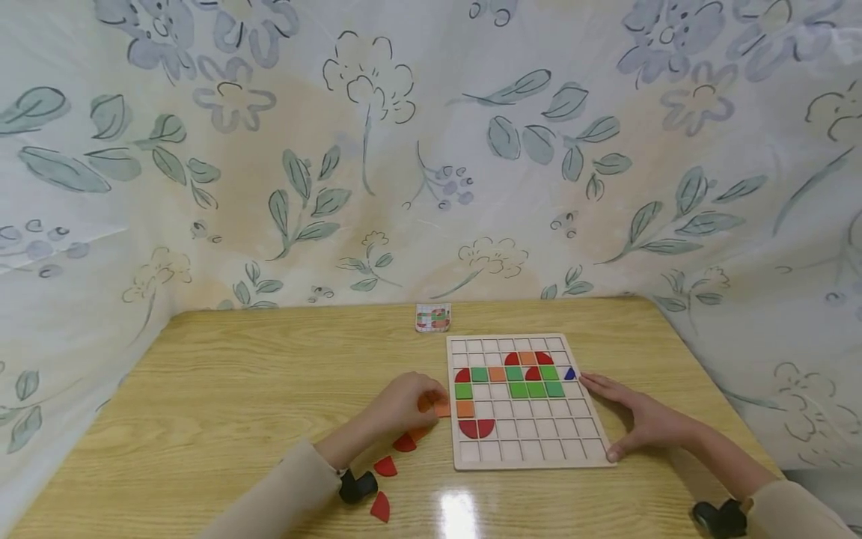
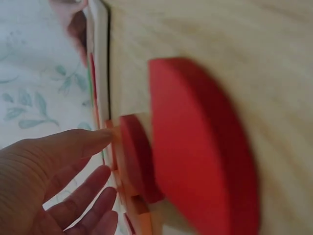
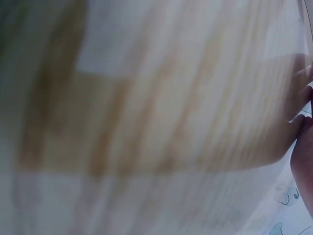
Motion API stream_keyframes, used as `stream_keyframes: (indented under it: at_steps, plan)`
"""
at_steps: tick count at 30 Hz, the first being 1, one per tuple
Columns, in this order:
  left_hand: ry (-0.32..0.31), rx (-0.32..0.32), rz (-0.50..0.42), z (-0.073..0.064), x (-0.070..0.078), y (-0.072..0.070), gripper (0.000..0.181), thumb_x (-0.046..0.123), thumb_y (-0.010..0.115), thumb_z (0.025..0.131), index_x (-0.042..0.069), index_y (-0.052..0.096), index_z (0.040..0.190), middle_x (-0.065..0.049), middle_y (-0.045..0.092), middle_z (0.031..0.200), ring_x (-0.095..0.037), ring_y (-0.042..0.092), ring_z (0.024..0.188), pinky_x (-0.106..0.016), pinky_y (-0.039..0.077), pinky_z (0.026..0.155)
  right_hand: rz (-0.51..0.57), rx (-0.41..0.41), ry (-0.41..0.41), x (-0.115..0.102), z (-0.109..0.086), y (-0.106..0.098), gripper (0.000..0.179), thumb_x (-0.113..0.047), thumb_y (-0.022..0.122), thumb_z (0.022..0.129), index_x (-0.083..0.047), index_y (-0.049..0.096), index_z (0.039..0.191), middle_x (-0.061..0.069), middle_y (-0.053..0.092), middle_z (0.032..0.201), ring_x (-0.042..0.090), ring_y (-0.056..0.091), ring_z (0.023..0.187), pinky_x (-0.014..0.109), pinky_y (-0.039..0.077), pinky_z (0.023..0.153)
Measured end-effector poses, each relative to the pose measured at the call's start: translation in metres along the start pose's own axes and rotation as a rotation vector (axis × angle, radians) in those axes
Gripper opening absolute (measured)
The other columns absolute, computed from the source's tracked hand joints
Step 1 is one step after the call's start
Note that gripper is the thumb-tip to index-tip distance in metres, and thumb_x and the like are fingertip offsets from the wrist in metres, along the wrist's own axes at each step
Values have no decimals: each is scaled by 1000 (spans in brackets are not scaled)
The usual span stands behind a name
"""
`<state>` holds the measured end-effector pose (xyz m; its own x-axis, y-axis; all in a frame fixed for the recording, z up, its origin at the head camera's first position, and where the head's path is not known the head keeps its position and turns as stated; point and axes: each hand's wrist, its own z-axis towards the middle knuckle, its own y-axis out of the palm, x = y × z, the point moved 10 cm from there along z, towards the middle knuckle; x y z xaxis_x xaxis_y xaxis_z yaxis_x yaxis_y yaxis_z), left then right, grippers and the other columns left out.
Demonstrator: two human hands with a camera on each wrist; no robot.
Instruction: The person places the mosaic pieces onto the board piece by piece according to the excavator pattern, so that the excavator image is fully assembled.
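My left hand [image 1: 409, 404] is beside the board's left edge, its thumb and fingertips pinching an orange square tile [image 1: 441, 410]. Several red quarter-round tiles, one of them this red tile [image 1: 385, 466], lie on the table below that hand. In the left wrist view a large red tile [image 2: 195, 147] is close to the camera. The wooden grid board [image 1: 518, 453] carries red, green and orange tiles and one dark blue triangle [image 1: 570, 373]. With fingers extended, my right hand [image 1: 649, 421] rests along the board's right edge, thumb at the lower corner.
A small picture card [image 1: 433, 318] with a coloured grid pattern is at the table's far edge. Floral fabric [image 1: 404, 150] hangs behind the wooden table [image 1: 269, 359]. The right wrist view is mostly blurred, with the board's edge hard to make out.
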<state>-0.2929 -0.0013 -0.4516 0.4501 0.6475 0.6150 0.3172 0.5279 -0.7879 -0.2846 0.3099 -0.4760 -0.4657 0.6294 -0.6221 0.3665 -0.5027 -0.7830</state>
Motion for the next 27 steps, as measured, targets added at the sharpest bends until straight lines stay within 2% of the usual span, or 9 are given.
stream_keyframes:
  at_steps: [8, 15, 20, 27]
  plan:
    - [10, 43, 75, 1, 3, 1, 28, 18, 74, 77, 13, 67, 103, 4, 61, 96, -12, 49, 88, -26, 45, 79, 7, 6, -5, -1, -1, -1, 106, -31, 85, 61, -12, 25, 146, 18, 22, 149, -21, 5, 125, 9, 19, 96]
    - [-5, 70, 47, -1, -2, 2, 25, 19, 73, 78, 15, 68, 102, 6, 63, 99, -11, 49, 90, -28, 44, 82, -2, 4, 3, -2, -1, -1, 106, -32, 84, 61, -13, 25, 147, 18, 23, 149, -22, 6, 125, 12, 21, 97]
    - [20, 79, 40, -4, -1, 2, 22, 19, 72, 80, 16, 69, 102, 7, 64, 99, -10, 50, 89, -29, 43, 84, 19, 4, -4, -3, -1, -1, 107, -30, 85, 60, -12, 25, 147, 19, 22, 149, -22, 6, 125, 7, 16, 95]
    - [39, 80, 10, -6, -1, 3, 21, 19, 72, 80, 16, 70, 101, 7, 64, 95, -10, 48, 85, -26, 42, 78, 35, -1, -9, -3, -1, 0, 107, -30, 85, 60, -10, 24, 146, 21, 21, 149, -22, 5, 125, 5, 14, 94]
